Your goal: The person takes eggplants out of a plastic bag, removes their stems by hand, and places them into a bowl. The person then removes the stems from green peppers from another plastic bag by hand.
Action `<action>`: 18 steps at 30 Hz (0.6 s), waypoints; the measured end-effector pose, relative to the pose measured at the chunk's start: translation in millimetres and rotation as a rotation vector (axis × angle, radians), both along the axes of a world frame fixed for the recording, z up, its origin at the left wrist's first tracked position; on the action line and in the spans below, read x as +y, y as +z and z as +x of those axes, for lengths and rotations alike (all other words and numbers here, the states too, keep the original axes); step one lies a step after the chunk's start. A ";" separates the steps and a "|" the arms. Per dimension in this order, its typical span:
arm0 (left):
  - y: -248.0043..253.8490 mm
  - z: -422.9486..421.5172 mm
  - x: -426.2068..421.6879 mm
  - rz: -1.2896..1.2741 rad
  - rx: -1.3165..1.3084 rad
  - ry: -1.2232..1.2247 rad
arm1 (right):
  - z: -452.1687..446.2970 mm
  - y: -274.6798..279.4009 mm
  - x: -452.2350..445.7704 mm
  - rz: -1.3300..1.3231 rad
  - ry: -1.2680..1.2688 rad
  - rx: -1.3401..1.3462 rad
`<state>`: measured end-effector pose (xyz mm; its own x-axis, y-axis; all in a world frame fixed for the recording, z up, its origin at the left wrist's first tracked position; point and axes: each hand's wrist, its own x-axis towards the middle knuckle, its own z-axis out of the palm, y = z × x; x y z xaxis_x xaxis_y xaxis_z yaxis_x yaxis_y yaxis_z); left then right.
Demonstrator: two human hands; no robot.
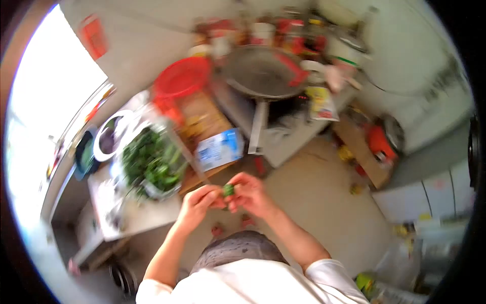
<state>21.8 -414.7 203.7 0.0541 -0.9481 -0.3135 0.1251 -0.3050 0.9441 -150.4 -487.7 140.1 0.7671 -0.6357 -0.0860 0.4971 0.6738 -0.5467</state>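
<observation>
In front of my body, both hands meet over a small green piece [228, 190], perhaps leafy vegetable; blur hides its exact kind. My right hand [253, 196] has its fingers closed around it. My left hand [198, 205] is closed too, its fingertips pressed up against the same piece. A clear plastic bag of leafy greens [152, 162] lies on the counter beyond my left hand. Just past my fingers, a blue and white packet [220, 149] rests at the edge of a wooden board [206, 112].
A large wok [263, 71] sits on the stove, its handle [258, 129] pointing toward me. Left of it stands a red basin [183, 76]. A white bowl [105, 139] holds something purple. Jars and bottles line the wall; a red cooker [380, 142] is on the right.
</observation>
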 end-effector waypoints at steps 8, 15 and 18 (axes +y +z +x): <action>-30.0 69.3 61.3 0.091 0.420 0.454 | 95.7 30.7 18.2 -0.551 0.211 0.511; -34.7 192.3 100.9 -0.147 0.618 0.641 | 202.4 39.6 22.7 -0.468 0.244 0.454; -33.3 240.8 111.0 -0.214 0.620 0.660 | 239.9 37.7 16.7 -0.102 0.256 0.304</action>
